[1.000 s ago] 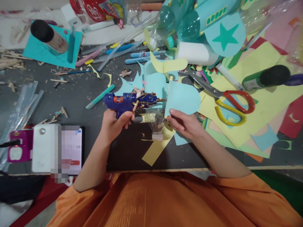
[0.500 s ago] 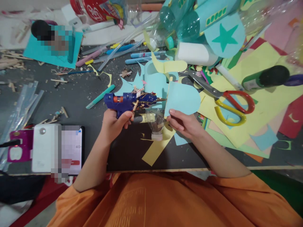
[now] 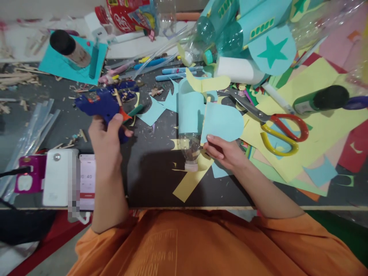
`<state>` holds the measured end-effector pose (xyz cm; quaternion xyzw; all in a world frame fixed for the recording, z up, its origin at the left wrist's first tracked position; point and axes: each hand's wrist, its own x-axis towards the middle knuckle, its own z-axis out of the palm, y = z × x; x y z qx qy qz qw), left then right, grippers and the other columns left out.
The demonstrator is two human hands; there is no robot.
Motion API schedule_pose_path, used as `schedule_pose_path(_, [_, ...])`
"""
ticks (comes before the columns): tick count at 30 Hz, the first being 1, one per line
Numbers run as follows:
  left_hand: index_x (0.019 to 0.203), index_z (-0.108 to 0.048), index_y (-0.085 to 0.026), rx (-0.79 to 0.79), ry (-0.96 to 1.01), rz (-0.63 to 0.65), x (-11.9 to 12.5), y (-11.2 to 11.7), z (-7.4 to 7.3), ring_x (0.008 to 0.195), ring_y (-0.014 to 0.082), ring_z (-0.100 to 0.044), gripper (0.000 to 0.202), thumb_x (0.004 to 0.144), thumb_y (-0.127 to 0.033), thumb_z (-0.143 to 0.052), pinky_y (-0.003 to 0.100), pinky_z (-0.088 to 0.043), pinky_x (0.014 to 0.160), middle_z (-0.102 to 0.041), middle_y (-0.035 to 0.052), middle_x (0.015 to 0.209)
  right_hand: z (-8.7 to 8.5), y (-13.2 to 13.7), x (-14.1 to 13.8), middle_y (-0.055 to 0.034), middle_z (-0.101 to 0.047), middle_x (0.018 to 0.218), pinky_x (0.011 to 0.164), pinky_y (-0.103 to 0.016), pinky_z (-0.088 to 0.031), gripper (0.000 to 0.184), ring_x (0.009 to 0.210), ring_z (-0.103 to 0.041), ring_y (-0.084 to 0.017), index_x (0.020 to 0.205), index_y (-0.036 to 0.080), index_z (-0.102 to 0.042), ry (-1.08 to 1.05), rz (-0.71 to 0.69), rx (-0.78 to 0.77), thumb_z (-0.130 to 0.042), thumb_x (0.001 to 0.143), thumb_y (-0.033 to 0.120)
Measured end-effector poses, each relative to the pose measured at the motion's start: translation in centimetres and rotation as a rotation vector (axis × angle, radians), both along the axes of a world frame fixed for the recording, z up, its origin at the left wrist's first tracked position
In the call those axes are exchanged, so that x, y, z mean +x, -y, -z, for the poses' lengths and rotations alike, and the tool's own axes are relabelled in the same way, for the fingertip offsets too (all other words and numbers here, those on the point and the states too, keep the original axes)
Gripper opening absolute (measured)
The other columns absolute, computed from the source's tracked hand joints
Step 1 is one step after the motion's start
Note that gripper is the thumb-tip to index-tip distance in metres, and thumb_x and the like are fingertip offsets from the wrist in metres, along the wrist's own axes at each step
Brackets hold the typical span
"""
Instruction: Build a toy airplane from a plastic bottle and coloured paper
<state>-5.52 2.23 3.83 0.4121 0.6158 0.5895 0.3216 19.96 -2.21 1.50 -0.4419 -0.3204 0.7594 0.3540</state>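
My left hand is closed around the grip of a blue glue gun, held over the dark table to the left of the work. My right hand pinches the lower edge of a rounded light-blue paper piece. That piece stands against a clear plastic bottle wrapped in light-blue paper, which lies on the table with its cap toward me. A yellow paper strip lies under the bottle.
Red-and-yellow scissors lie right of the bottle on yellow paper sheets. A phone on a white block sits at the near left edge. Markers, plastic strips, a green tube and a decorated blue bottle craft crowd the back.
My left hand has carried the glue gun away from the bottle, to the left and farther back. My right hand still pinches the blue paper piece in the same spot.
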Motion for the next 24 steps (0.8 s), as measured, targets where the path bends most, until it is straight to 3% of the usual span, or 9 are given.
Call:
schedule_pose_path(2, [0.077,-0.056,-0.013,-0.069,-0.09,-0.05,-1.5,-0.3,-0.6,0.038,0.0057,-0.047,0.023,0.056,-0.015,-0.065,0.019,-0.04,0.038,-0.055,-0.007,0.057,0.0,0.0,0.0,0.0089,-0.024,0.032,0.061,-0.024,-0.041,0.048,0.047,-0.042,-0.007,0.04,0.022,-0.046,0.007,0.0,-0.007,-0.065,0.071,0.053])
schedule_pose_path(7, [0.116,-0.048,-0.01,-0.355,-0.403,-0.301,-4.2,-0.1,-1.4,0.056,0.008,-0.055,0.05,0.067,0.001,-0.051,0.022,-0.05,0.06,-0.062,-0.0022,0.077,0.0,0.1,-0.1,0.0094,-0.024,0.031,0.059,-0.024,-0.04,0.047,0.043,-0.037,-0.007,0.041,0.022,-0.045,0.01,0.027,-0.016,-0.066,0.071,0.051])
schedule_pose_path(10, [0.13,-0.042,-0.008,-0.579,-0.707,-0.233,-4.8,0.1,-1.8,0.08,0.0195,-0.065,0.055,0.076,-0.005,-0.051,0.037,-0.052,0.08,-0.067,0.0091,0.097,0.2,0.2,0.0,0.0105,-0.026,0.031,0.058,-0.023,-0.039,0.047,0.038,-0.025,-0.005,0.04,0.021,-0.045,-0.004,0.033,-0.012,-0.066,0.072,0.049])
schedule_pose_path(13, [0.138,-0.036,-0.004,-0.732,-0.955,-0.155,-4.6,0.2,-2.3,0.109,0.0335,-0.061,0.063,0.079,-0.014,-0.055,0.051,-0.045,0.095,-0.065,0.0192,0.113,0.4,0.2,0.0,0.0112,-0.027,0.031,0.058,-0.023,-0.039,0.047,0.037,-0.018,-0.004,0.04,0.021,-0.044,-0.02,0.03,-0.002,-0.065,0.074,0.047])
schedule_pose_path(15, [0.137,-0.039,-0.002,-0.718,-1.076,-0.147,-4.1,0.3,-2.3,0.119,0.0369,-0.053,0.061,0.08,-0.017,-0.055,0.052,-0.04,0.1,-0.059,0.0225,0.123,0.3,0.1,0.0,0.0111,-0.027,0.031,0.058,-0.024,-0.039,0.047,0.037,-0.02,-0.004,0.041,0.021,-0.045,-0.029,0.031,0.005,-0.065,0.075,0.047])
schedule_pose_path(18, [0.121,-0.057,-0.008,-0.51,-1.194,-0.059,-3.3,0.5,-1.5,0.122,0.0379,-0.047,0.044,0.078,-0.021,-0.056,0.052,-0.036,0.103,-0.055,0.0194,0.126,0.1,0.0,-0.1,0.0106,-0.026,0.031,0.056,-0.025,-0.039,0.045,0.038,-0.024,-0.005,0.042,0.021,-0.047,-0.017,0.031,0.01,-0.066,0.073,0.048])
schedule_pose_path(21, [0.1,-0.066,-0.018,-0.335,-1.048,0.103,-2.9,0.4,0.1,0.106,0.0366,-0.052,0.025,0.077,-0.028,-0.06,0.055,-0.034,0.1,-0.063,0.0114,0.099,-0.1,0.0,-0.2,0.0103,-0.026,0.031,0.054,-0.025,-0.037,0.045,0.038,-0.025,-0.005,0.043,0.022,-0.048,0.005,0.027,0.01,-0.066,0.072,0.049])
schedule_pose_path(24, [0.088,-0.067,-0.024,-0.266,-0.883,0.172,-2.5,0.5,0.8,0.09,0.0317,-0.052,0.017,0.075,-0.034,-0.064,0.051,-0.034,0.097,-0.057,0.0065,0.074,-0.1,0.0,-0.2,0.0099,-0.027,0.032,0.052,-0.024,-0.036,0.045,0.038,-0.025,-0.005,0.043,0.021,-0.048,0.007,0.028,0.008,-0.065,0.073,0.049])
